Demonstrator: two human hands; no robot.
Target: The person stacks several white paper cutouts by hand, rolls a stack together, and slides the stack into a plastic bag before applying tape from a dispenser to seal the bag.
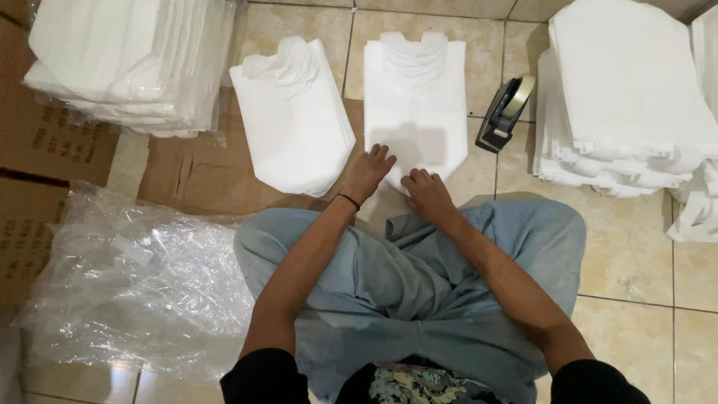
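On floor, front of your crossed legs: flat stack of white folded bags (pixel 415 97), lying on tan tile w/ near edge by your knees.
L hand (pixel 366 172): palm down on stack's near-left corner, fingers spread, pinching nothing.
R hand (pixel 425 191): on stack's near edge, fingers curled close together; can't tell if pinching.
Beside stack, L: second white bag pile (pixel 293 116).
R side: black tape dispenser (pixel 505 112).
Far L: crumpled clear plastic sheet (pixel 127 277).
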